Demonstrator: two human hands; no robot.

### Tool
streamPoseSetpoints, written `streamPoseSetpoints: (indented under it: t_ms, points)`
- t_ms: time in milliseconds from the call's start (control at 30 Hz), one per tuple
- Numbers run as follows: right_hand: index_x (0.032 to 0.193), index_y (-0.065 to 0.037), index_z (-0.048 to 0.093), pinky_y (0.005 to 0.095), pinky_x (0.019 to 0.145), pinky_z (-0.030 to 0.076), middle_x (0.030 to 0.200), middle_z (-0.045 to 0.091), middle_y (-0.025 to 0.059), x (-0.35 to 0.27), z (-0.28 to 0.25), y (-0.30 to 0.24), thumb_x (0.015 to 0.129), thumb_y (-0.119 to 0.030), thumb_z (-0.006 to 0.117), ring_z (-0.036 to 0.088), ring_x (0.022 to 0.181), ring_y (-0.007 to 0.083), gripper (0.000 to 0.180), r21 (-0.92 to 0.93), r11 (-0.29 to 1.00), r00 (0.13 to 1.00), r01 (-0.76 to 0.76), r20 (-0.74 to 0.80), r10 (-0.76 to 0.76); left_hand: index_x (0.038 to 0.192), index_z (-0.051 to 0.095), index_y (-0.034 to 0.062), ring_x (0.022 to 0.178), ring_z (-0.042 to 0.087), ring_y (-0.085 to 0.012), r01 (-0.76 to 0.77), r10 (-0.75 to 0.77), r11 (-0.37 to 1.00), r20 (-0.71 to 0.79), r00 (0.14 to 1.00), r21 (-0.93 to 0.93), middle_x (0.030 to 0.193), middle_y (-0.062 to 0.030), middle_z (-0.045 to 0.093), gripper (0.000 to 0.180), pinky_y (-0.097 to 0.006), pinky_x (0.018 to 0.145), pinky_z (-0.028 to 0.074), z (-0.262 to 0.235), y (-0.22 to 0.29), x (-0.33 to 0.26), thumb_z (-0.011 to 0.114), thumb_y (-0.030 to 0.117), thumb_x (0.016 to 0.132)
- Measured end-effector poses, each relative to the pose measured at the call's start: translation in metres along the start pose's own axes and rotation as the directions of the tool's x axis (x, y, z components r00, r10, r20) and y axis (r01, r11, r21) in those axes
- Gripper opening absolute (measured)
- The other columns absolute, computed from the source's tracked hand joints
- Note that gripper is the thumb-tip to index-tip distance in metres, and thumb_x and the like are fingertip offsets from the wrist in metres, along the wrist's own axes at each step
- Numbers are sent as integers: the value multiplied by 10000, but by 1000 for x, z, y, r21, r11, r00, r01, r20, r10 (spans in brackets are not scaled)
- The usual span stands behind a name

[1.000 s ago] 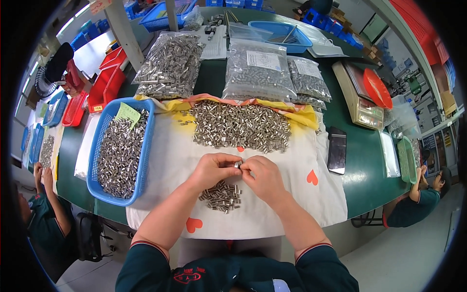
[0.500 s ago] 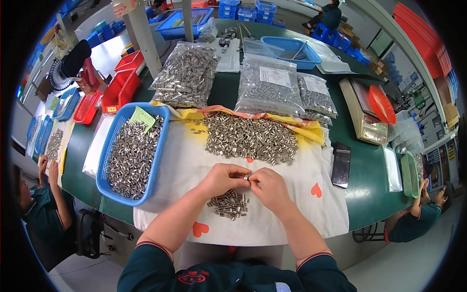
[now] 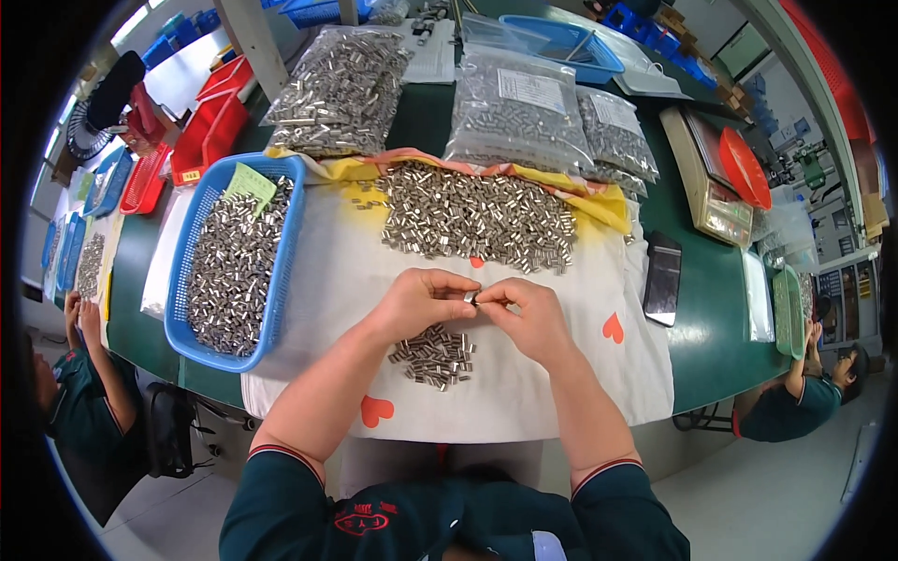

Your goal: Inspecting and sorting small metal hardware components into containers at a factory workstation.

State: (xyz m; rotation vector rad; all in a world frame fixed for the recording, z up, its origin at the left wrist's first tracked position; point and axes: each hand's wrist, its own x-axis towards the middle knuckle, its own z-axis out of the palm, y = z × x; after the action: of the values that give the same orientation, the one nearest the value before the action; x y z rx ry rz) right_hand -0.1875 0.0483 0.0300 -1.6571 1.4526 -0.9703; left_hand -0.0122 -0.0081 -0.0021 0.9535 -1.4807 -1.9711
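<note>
A: Since the earlier frame the view has tipped down; both hands stayed together over the white cloth (image 3: 524,393).

B: Grip?

A: Left hand (image 3: 421,301) and right hand (image 3: 526,313) pinch one small metal sleeve (image 3: 472,297) between their fingertips, above the small pile (image 3: 432,355) near the desk's front edge.

B: Surroundings?

A: Large pile (image 3: 477,217) behind; blue basket (image 3: 285,271) toward the left edge.
</note>
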Motion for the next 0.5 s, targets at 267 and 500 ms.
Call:
streamPoseSetpoints:
  t_ms: [267,500]
  points:
    - [802,-22,594,228,571,430,693,576,32,9,-23,35,724,-53,625,526,610,91,90,82,978,979,-193,-57,198,997,605,-7,708,565,-59,9,-30,986,126,992,164,800,-39,630,296,-199,642,462,10,4,-5,683,44,716]
    - [769,-60,603,348,681,432,745,558,70,19,-6,45,697,-70,606,537,733,237,73,-516,856,950,-28,-281,-139,971,608,-2,664,512,-44,-33,2,970,126,992,241,744,-10,597,271,-199,626,444,7,2,-5,684,63,719]
